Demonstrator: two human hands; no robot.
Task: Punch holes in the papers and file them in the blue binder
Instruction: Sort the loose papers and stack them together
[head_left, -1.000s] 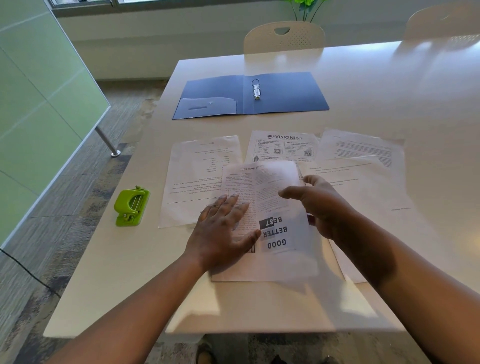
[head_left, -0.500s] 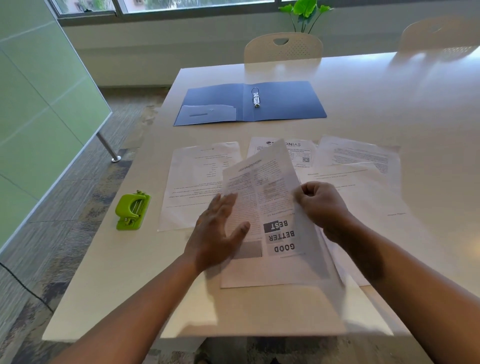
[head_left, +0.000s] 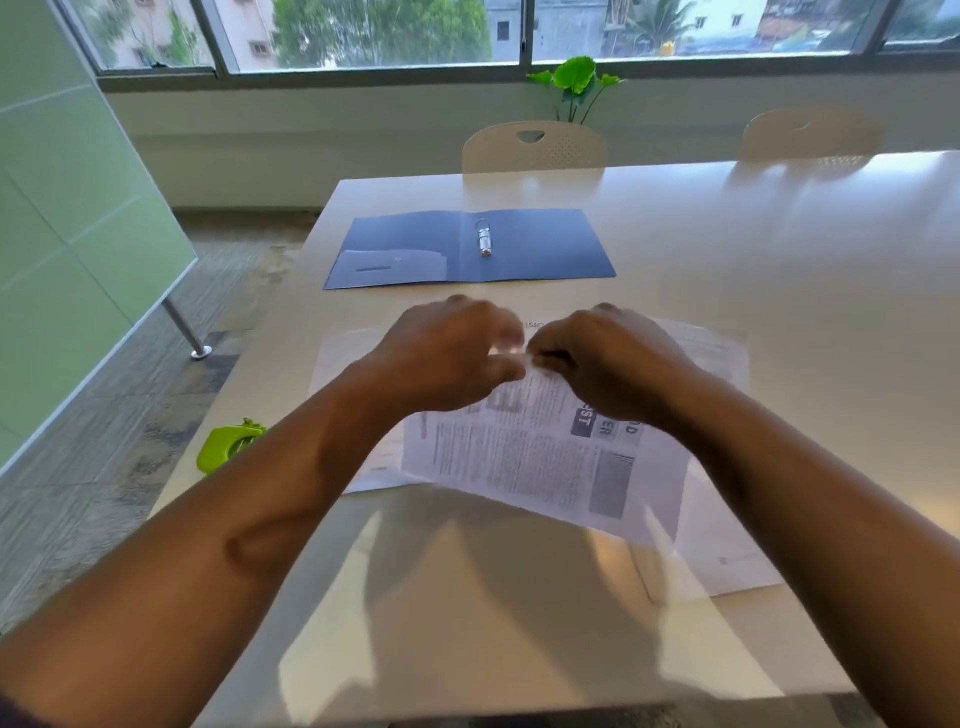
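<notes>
Printed sheet (head_left: 524, 457): held lifted above the white table (head_left: 753, 249) at centre, tilted, its far edge gripped at the top by both hands; print is blurred.

Left hand (head_left: 447, 353): fingers curled, thumb and fingertips pinched on the sheet's far edge.

Right hand (head_left: 602, 358): fingers curled likewise, pinched on the same edge just beside the left; the two hands are almost touching.

Loose papers (head_left: 717, 353): spread flat on the table beneath and around the held sheet, from 9 to 3 o'clock.

Blue binder (head_left: 540, 244): laid open and flat at 12 o'clock, beyond the hands, its metal ring clip (head_left: 484, 240) shown at the spine.

Green hole punch (head_left: 228, 447): set near the table's edge at 9 o'clock, partly hidden by the left forearm.

Chairs (head_left: 535, 148): two, placed at the far side.

Potted plant (head_left: 576, 83): seen below the window.
</notes>
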